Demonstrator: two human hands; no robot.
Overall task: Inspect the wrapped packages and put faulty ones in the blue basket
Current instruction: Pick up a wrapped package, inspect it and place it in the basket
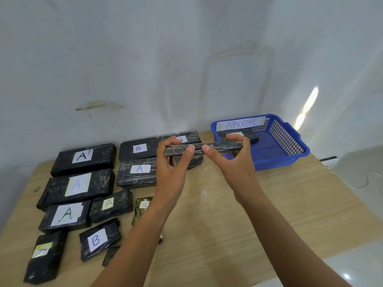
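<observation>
Both hands hold one black wrapped package [219, 146] edge-on above the table, its narrow side turned toward me. My left hand [173, 162] pinches its left end and my right hand [232, 160] grips its right half. Just behind it stands the blue basket [290, 150] with a white "ABNORMAL" label; one black package [251, 136] lies inside. Several black packages with white A or B labels lie on the left of the table, such as one marked A [83, 159] and one marked B [99, 239].
The wooden table [269, 204] ends at the right, where a white floor [362, 266] and a thin white cable [360, 183] show. A stained pale wall [186, 59] rises directly behind the table. A small loose black scrap [109, 254] lies near my left forearm.
</observation>
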